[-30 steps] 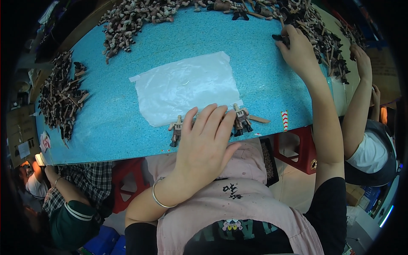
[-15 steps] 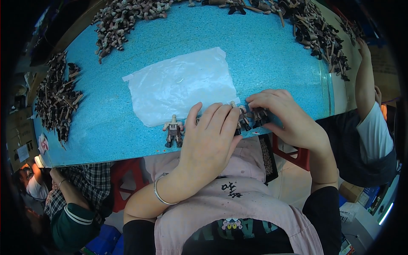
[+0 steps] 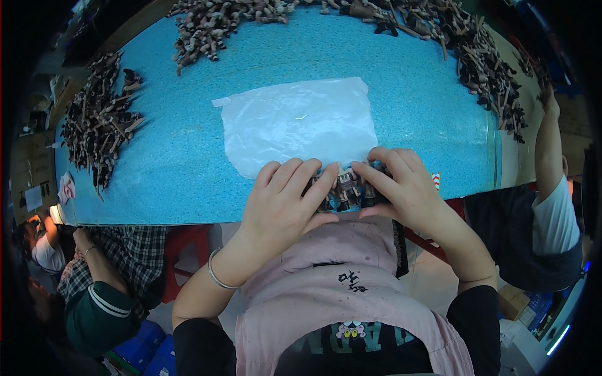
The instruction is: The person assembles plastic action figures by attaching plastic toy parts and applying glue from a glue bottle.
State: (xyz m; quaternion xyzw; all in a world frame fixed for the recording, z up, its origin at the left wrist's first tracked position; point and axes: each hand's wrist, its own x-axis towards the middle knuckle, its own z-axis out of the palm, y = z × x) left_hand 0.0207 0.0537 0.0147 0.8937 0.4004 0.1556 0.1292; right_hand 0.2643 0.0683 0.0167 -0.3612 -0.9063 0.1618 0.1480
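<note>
Several small toy figures (image 3: 345, 190), dark and beige, stand side by side in a tight row at the near edge of the blue table. From the left, my left hand (image 3: 276, 199) curls around the row, its fingers over the far side and its thumb along the near side. My right hand (image 3: 411, 193) closes around the right end in the same way. The outer figures are partly hidden under my fingers. Just beyond the hands a flat translucent white plastic bag (image 3: 298, 125) lies on the tabletop.
Heaps of similar parts lie at the left (image 3: 100, 125), along the back (image 3: 219, 25) and at the right (image 3: 486, 69). A small red-and-white striped piece (image 3: 436, 180) sits beside my right hand. Other people's arms (image 3: 549, 141) show at both sides.
My hands have drawn closer together around the row. The figure that stood apart left of my left hand no longer shows on its own. The view has shifted slightly.
</note>
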